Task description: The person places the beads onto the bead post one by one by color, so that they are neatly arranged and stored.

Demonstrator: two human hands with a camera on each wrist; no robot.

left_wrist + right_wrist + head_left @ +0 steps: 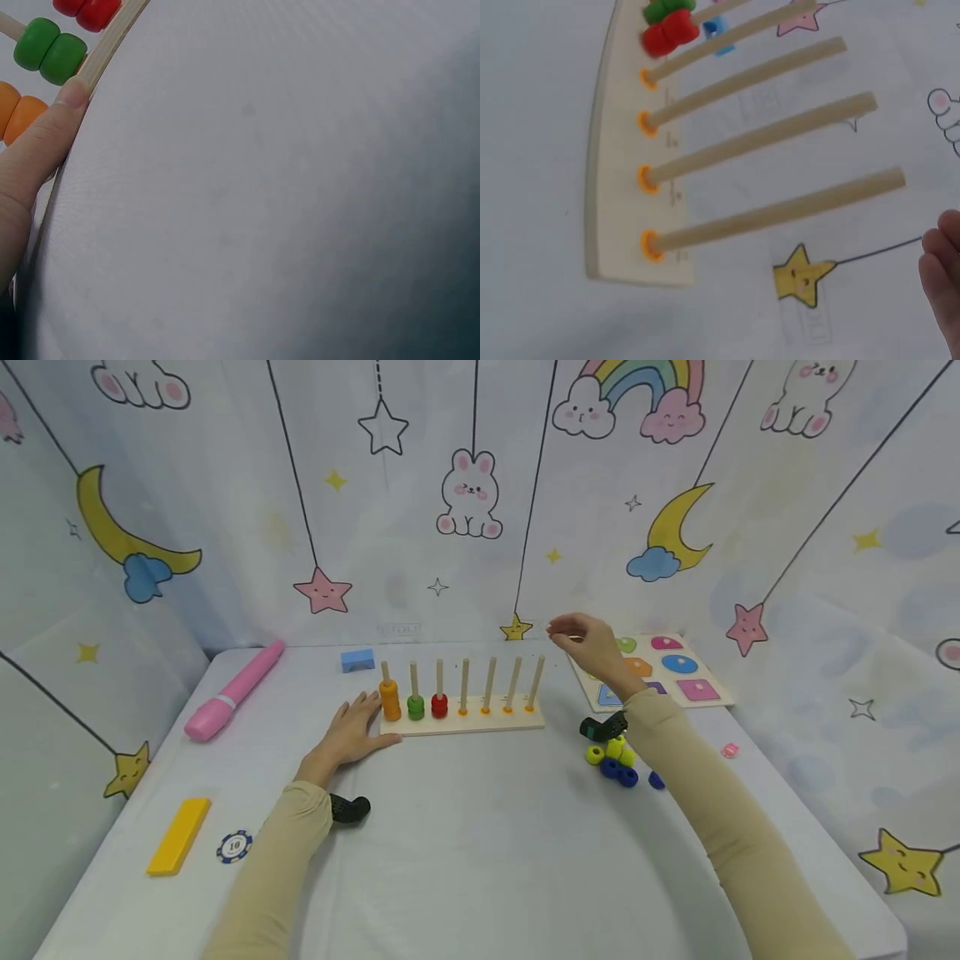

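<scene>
A wooden peg board (450,725) with a row of upright pegs stands near the back. From the left, its first pegs carry orange beads (390,700), green beads (416,707) and red beads (439,705); the pegs to their right are bare. My left hand (348,733) rests at the board's left end, thumb touching the front edge by the orange beads (24,120). Raised beyond the board's right end is my right hand (592,647), fingers loosely curved, with nothing visible in them. In the right wrist view, its fingertips (943,259) show at the right edge.
Loose yellow-green beads (617,748) and blue beads (618,772) lie below the right wrist. A shape puzzle board (708,672) sits at the back right. Leftward are a pink stick (240,687), a blue block (357,661), a yellow block (180,835) and a chip (235,846).
</scene>
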